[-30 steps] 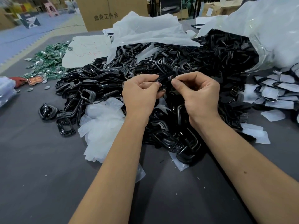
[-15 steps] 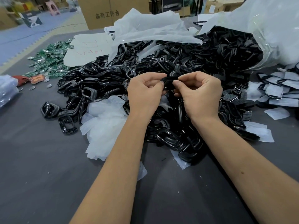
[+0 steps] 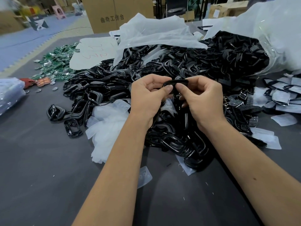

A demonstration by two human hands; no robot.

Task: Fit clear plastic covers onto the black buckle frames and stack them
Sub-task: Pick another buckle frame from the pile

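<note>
Left hand (image 3: 146, 97) and right hand (image 3: 203, 98) pinch one black oval plastic buckle frame (image 3: 176, 82); brown cardboard box (image 3: 114, 13) reads "曲奇工作台".

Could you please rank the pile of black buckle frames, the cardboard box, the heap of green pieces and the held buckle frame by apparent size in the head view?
1. Pile of black buckle frames
2. Cardboard box, though it stands farther off and is cropped
3. Heap of green pieces
4. Held buckle frame

Factory packing floor, buckle heap (image 3: 179, 70), cartons (image 3: 114, 13)
</note>
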